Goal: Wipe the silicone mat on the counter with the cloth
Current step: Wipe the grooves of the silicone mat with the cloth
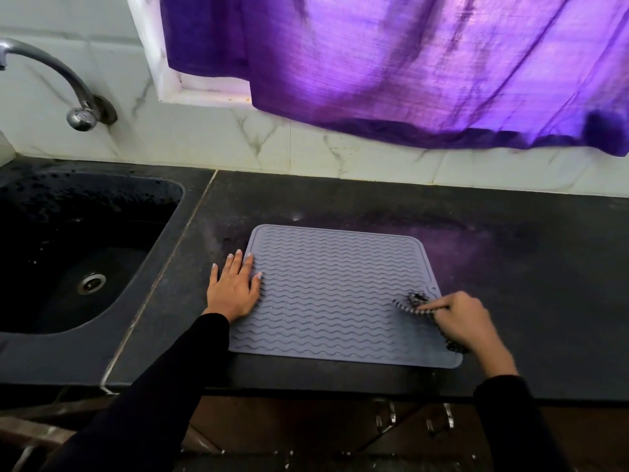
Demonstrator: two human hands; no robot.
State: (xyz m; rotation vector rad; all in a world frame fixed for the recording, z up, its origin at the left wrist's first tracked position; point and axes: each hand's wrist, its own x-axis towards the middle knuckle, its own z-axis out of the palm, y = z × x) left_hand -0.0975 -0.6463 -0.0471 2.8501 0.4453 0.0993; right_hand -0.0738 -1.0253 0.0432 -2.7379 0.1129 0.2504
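Left hand (234,290) flat, fingers straight, pressing the near-left edge of the grey silicone mat (335,294) on the dark counter (510,253), right hand (464,318) curled round a striped cloth (417,303) at the mat's right edge.

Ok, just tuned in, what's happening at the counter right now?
A person is wiping a grey silicone mat on the dark counter. The left hand lies flat on the mat's left edge, holding it down. The right hand grips a bunched patterned cloth at the mat's right edge. A sink sits to the left.
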